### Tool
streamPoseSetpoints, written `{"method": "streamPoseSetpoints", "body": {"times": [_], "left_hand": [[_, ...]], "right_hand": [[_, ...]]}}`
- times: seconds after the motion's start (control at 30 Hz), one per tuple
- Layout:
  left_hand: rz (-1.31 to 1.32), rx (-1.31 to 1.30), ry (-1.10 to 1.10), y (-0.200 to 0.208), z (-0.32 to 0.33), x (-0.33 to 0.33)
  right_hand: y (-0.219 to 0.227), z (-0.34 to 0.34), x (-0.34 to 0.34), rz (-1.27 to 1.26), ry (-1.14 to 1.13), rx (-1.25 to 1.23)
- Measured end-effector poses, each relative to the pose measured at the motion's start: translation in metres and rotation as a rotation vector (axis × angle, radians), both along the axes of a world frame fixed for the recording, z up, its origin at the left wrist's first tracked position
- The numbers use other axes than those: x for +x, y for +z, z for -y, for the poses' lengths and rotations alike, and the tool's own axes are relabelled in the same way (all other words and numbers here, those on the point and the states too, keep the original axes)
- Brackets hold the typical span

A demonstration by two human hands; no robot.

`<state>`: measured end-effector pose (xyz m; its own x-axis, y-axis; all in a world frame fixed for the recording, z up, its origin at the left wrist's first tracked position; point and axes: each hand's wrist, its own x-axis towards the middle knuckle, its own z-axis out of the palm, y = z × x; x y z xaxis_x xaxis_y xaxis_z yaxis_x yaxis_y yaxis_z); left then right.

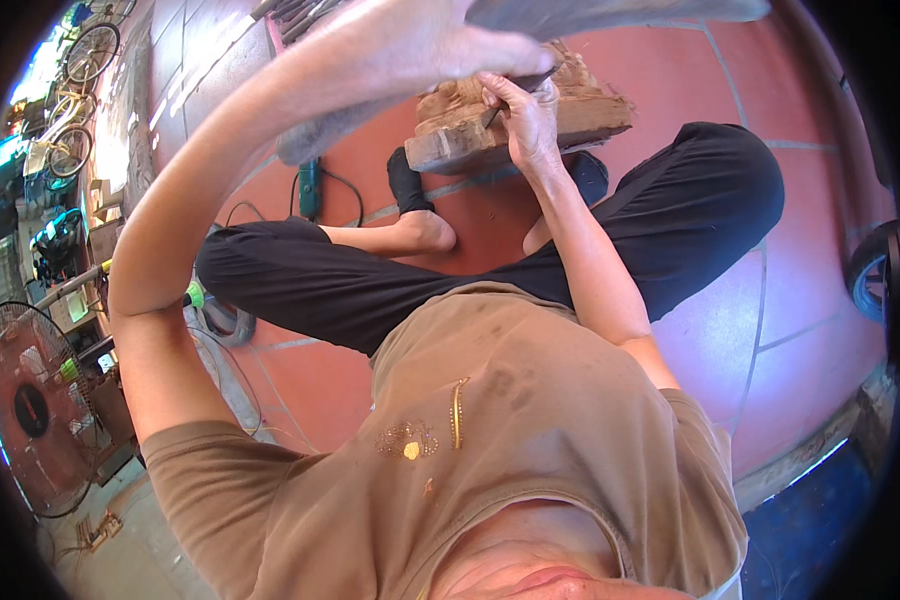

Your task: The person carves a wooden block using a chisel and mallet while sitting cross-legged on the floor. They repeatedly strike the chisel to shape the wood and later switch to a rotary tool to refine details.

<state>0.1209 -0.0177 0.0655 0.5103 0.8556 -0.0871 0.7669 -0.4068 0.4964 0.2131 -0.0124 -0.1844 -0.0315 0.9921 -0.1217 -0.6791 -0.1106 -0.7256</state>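
A carved block of brown wood [460, 148] rests on the floor beyond my crossed legs, between my feet. Against it, my right hand [532, 125] is wrapped round a thin dark chisel [535, 78], its tip by the block's near side. My left arm arcs up across the view, and my left hand [450, 45] is raised just above the chisel, smeared by motion. It appears to grip a long greyish club [620, 12]; a blurred grey length also shows beneath the forearm. The left fingers and part of the block are hidden.
A green corded power tool [311, 190] lies on the red tiles [690, 70] by my left foot [425, 230]. Several long tools [305, 15] lie at the far edge. A standing fan [32, 410] is at left, bicycles [90, 55] at far left, and a wheel [873, 280] at right.
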Motion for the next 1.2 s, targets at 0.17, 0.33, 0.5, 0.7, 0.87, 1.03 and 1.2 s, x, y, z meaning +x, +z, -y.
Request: {"method": "streamPoseSetpoints", "body": {"times": [0.17,0.33,0.5,0.7,0.87,1.03,1.2], "left_hand": [[-0.244,-0.158,-0.082,-0.057,-0.027,-0.042],[0.025,-0.300,0.163,-0.050,-0.005,-0.060],[0.332,-0.347,0.354,-0.059,0.021,-0.085],[0.693,-0.444,0.635,-0.094,0.069,-0.099],[0.932,-0.440,0.805,-0.125,0.096,-0.092],[0.920,-0.455,0.827,-0.123,0.099,-0.089],[0.674,-0.308,0.624,-0.097,0.080,-0.088]], "right_hand": [[-0.006,-0.003,0.007,-0.043,0.025,-0.037],[0.011,0.000,0.017,-0.214,0.142,-0.115],[0.018,0.005,0.020,-0.067,0.085,-0.058],[0.022,0.007,0.019,-0.095,0.020,-0.011],[0.014,0.008,0.016,-0.020,0.042,0.026],[0.017,0.012,0.013,0.124,0.082,0.072],[0.020,0.015,0.008,0.241,0.086,0.103]]}}
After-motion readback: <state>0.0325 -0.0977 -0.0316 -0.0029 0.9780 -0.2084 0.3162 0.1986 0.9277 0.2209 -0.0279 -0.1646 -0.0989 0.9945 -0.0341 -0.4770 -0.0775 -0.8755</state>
